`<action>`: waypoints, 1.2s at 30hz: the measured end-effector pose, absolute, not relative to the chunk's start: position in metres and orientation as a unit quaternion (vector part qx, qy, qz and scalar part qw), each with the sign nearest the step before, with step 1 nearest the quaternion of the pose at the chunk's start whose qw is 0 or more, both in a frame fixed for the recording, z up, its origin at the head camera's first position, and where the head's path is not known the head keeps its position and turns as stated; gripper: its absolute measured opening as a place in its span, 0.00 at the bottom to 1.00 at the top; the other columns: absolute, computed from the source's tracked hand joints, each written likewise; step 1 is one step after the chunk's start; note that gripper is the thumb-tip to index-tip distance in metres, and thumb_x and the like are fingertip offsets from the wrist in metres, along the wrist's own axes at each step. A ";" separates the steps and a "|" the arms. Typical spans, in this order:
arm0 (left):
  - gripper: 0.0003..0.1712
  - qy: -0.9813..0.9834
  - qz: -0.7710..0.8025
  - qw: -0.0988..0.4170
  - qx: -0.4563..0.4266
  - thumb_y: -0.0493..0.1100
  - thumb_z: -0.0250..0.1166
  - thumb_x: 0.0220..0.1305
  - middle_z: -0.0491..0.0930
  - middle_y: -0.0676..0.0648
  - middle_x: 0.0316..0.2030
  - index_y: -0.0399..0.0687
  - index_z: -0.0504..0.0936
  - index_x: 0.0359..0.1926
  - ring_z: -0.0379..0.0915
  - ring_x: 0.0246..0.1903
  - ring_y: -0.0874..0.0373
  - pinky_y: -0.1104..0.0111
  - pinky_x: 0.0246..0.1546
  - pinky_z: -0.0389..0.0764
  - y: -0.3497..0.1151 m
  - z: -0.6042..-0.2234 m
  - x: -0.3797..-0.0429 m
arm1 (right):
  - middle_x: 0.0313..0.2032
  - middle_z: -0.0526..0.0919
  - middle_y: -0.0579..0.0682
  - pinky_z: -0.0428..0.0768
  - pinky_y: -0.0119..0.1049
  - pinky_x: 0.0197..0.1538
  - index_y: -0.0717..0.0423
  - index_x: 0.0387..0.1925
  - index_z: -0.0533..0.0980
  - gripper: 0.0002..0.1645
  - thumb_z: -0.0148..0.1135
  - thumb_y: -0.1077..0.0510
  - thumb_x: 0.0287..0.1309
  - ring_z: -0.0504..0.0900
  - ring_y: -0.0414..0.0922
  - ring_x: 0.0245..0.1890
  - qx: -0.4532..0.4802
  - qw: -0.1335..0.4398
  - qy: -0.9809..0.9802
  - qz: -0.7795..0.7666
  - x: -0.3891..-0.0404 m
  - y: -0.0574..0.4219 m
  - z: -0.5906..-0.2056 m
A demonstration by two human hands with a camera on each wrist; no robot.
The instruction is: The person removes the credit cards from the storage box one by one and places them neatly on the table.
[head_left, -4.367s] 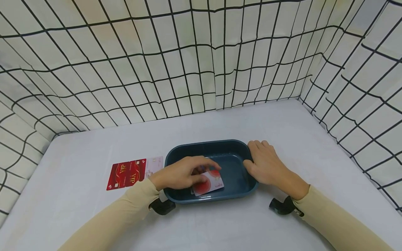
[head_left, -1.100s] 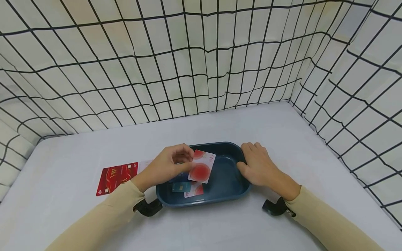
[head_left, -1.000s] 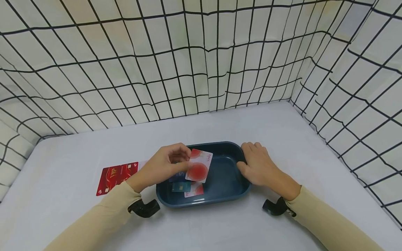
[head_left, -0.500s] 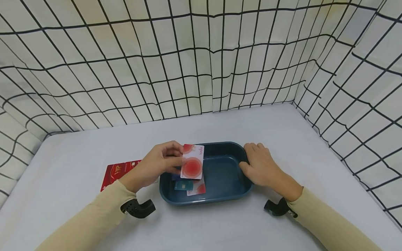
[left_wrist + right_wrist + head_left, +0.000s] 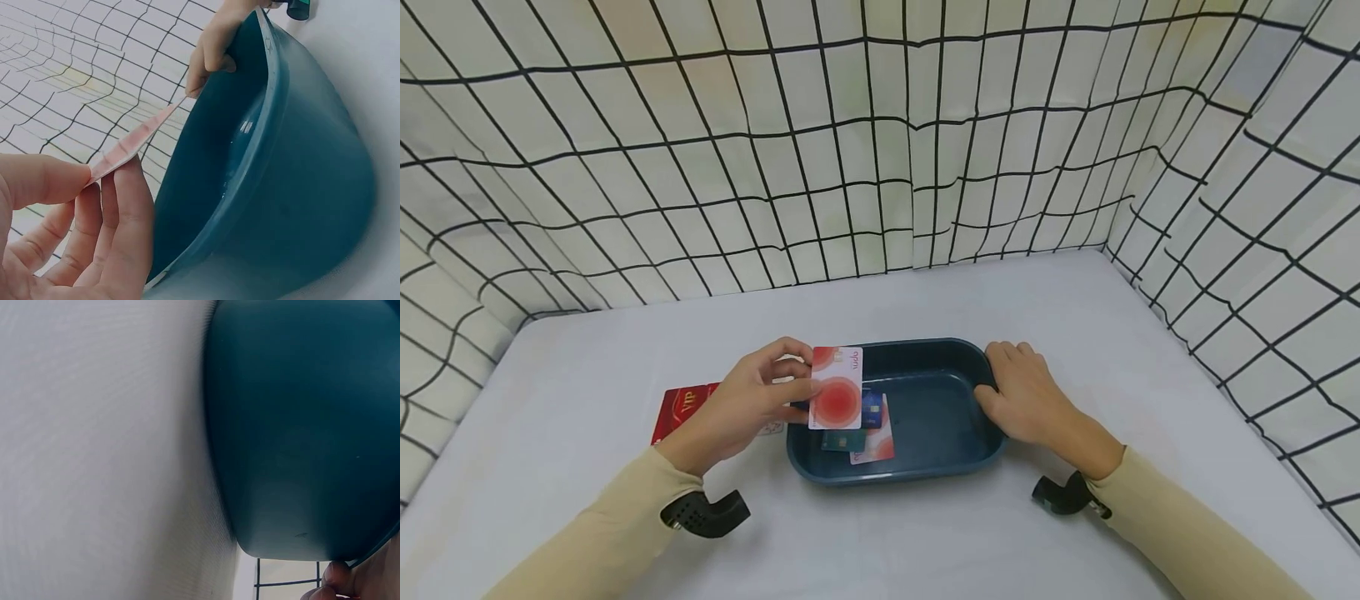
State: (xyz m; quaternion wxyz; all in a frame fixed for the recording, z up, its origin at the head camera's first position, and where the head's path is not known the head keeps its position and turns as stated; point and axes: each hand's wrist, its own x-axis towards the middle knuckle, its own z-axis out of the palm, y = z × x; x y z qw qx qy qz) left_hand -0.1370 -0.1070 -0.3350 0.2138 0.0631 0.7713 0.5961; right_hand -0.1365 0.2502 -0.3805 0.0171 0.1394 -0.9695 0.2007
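Left hand: the left hand [image 5: 748,404] is pinching one white rectangular card with red circles [image 5: 837,404], thumb in front, fingers behind.
Held card: it is hovering above the left end of one dark-teal, rounded-corner tray [image 5: 940,417].
Right hand: the right hand [image 5: 1026,396] is gripping the tray's right end.
Inside the tray: three cards are showing in its left half, one blue card [image 5: 872,410], one green card [image 5: 842,440], one white-and-red card [image 5: 880,442].
Left of the tray: red "VIP" card stock [image 5: 681,408] is lying partly hidden; its count cannot be told.
Behind the tray: black wire grid [image 5: 916,127] is standing.
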 end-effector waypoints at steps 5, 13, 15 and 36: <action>0.27 0.767 0.602 0.215 0.049 0.47 0.68 0.70 0.77 0.38 0.58 0.47 0.68 0.63 0.80 0.53 0.50 0.60 0.49 0.89 -0.115 -0.334 -0.132 | 0.32 0.71 0.51 0.58 0.39 0.40 0.56 0.36 0.70 0.07 0.50 0.56 0.59 0.62 0.49 0.34 0.138 0.015 -0.969 0.202 -0.136 0.250 -0.380; 0.25 0.758 0.623 0.191 0.035 0.47 0.67 0.71 0.79 0.47 0.52 0.50 0.68 0.62 0.80 0.52 0.52 0.63 0.48 0.89 -0.133 -0.335 -0.121 | 0.31 0.69 0.51 0.57 0.39 0.39 0.56 0.34 0.69 0.06 0.50 0.57 0.59 0.61 0.49 0.33 0.143 0.021 -0.968 0.203 -0.135 0.249 -0.378; 0.24 0.757 0.626 0.185 0.032 0.47 0.66 0.72 0.78 0.49 0.51 0.50 0.68 0.62 0.78 0.53 0.52 0.64 0.48 0.89 -0.137 -0.337 -0.120 | 0.30 0.69 0.51 0.57 0.39 0.39 0.56 0.34 0.69 0.06 0.50 0.57 0.59 0.61 0.49 0.33 0.143 0.023 -0.969 0.202 -0.135 0.249 -0.378; 0.18 0.758 0.638 0.134 0.020 0.42 0.65 0.72 0.79 0.56 0.46 0.54 0.70 0.58 0.78 0.49 0.59 0.67 0.44 0.89 -0.176 -0.357 -0.109 | 0.32 0.72 0.51 0.59 0.39 0.40 0.57 0.37 0.70 0.09 0.50 0.57 0.58 0.63 0.49 0.34 0.141 0.025 -0.970 0.197 -0.135 0.249 -0.381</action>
